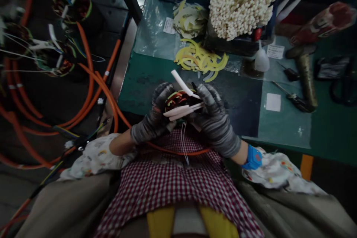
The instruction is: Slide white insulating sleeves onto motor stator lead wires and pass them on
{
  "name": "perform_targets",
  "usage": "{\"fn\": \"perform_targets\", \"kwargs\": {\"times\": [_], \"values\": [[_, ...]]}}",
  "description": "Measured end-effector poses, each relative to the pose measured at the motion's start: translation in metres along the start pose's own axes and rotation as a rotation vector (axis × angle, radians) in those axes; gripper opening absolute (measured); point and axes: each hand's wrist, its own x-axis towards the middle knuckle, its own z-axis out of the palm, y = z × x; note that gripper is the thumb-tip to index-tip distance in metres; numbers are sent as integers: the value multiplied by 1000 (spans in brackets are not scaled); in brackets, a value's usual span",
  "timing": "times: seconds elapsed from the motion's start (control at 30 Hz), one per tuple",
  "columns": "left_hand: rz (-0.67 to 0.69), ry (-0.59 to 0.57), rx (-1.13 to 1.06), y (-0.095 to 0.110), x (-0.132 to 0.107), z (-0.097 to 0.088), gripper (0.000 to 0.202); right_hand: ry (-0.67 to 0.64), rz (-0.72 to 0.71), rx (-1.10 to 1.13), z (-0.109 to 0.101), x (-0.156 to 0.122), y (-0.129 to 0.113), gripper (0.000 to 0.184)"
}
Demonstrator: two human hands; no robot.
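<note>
Both my hands wear grey knit gloves and meet at the near edge of the green bench [139, 81]. Between them is a small wound coil [178, 100] with copper and coloured wires and white sleeves sticking out. My left hand [154, 115] curls round its left side. My right hand [213, 119] wraps the right side, fingers closed against the white sleeves. Thin white wires hang from the coil onto my checked apron. A blue band sits on my right wrist.
A bundle of white tubes [242, 0] stands at the back, with yellow curved strips [200, 59] in front. Screwdrivers [295, 100] and a reddish tool [320, 26] lie right. Orange cables [92, 93] and other wound coils [55, 59] hang left.
</note>
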Motion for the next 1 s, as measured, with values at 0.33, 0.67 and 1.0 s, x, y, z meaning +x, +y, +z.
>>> {"fn": "perform_targets", "kwargs": {"times": [0.33,0.67,1.0], "values": [[151,-33,109,12,2,12,91,-220,242,365,10,-12,35,92],[-1,71,46,19,5,26,111,-160,266,253,2,-13,17,86],[-152,195,161,39,25,50,95,-300,266,310,-13,-14,63,73]]}}
